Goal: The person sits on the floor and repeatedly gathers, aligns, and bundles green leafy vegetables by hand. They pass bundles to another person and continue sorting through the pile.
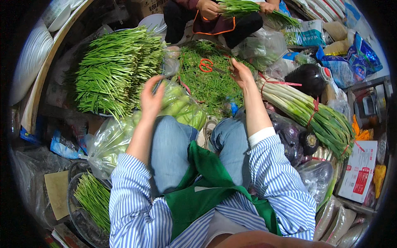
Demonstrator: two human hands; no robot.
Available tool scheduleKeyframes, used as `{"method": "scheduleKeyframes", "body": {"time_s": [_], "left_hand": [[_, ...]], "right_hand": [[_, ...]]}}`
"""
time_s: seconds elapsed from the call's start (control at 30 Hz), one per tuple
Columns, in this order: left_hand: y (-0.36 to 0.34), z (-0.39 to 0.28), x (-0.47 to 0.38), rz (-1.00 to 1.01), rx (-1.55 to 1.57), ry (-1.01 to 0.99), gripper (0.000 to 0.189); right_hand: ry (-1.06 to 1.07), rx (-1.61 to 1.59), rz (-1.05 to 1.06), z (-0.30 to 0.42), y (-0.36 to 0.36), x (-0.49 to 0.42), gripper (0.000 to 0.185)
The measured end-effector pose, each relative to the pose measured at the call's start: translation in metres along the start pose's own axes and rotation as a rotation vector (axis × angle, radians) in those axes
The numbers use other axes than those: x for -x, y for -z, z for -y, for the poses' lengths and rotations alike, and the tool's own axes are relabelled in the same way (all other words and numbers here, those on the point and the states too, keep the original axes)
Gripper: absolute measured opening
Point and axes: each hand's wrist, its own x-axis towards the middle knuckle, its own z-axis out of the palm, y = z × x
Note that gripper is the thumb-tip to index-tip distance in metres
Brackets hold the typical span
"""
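Note:
My left hand (pixel 151 100) is raised beside a big stack of green garlic chives (pixel 119 69). Between its thumb and fingers sits a small dark object (pixel 157 86), too blurred to name. My right hand (pixel 241 74) hovers over a heap of loose green trimmings (pixel 195 83), its fingers apart and apparently holding nothing. Scissors with orange handles (pixel 206 65) lie on that heap, their dark blades pointing towards my right hand. Below my left hand, a clear plastic bag (pixel 183 107) holds pale green vegetables.
Opposite me, a person's hands (pixel 209 9) hold a bunch of chives (pixel 238 7). To my right lie tied leeks (pixel 297 102), eggplants (pixel 290 136) and a white carton (pixel 358 172). More chives (pixel 93 198) rest in a basket (pixel 70 198) at lower left.

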Motion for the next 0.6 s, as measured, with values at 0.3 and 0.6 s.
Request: {"method": "scheduleKeyframes", "body": {"time_s": [0.3, 0.6], "left_hand": [[-0.158, -0.024, -0.056, 0.09, 0.011, -0.111, 0.052], [-0.16, 0.042, -0.072, 0.305, -0.277, 0.357, 0.055]], "right_hand": [[-0.018, -0.14, 0.427, 0.025, -0.033, 0.024, 0.062], [0.165, -0.365, 0.238, 0.027, -0.021, -0.007, 0.073]]}}
